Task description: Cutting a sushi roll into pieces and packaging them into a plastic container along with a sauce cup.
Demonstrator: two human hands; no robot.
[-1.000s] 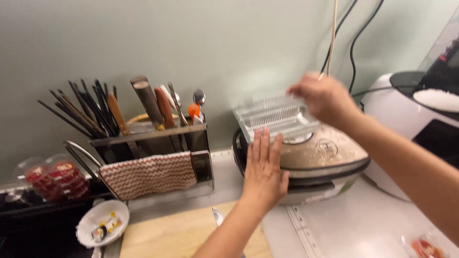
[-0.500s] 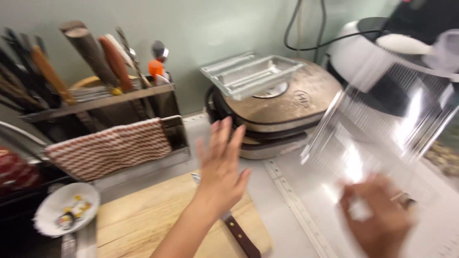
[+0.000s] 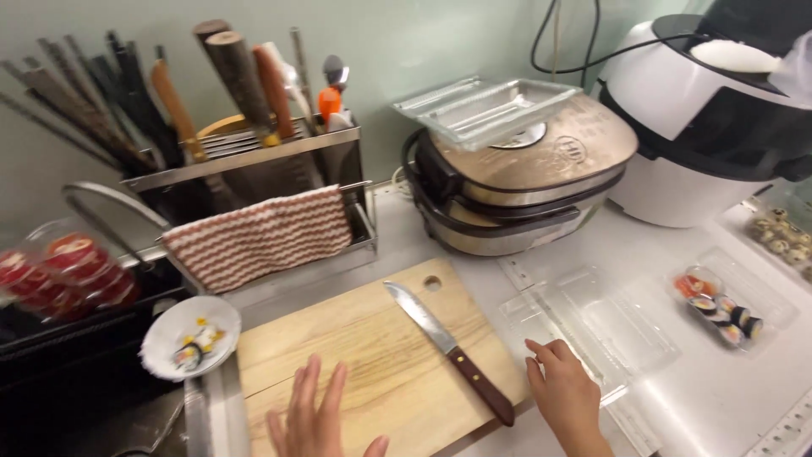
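Left hand (image 3: 317, 423), fingers spread and empty, steadies the wooden cutting board (image 3: 372, 355); right hand (image 3: 567, 393), loosely open and empty, rests at four o'clock beside the kitchen knife (image 3: 448, 347).

Around the one wooden cutting board (image 3: 372, 355) are showing two hands, left (image 3: 317, 419) and right (image 3: 565, 391), one knife (image 3: 448, 349) lying on it, one small white dish (image 3: 188, 336) left of it, two clear plastic lids (image 3: 592, 326) right of it, and two cookers (image 3: 529, 173) behind it.
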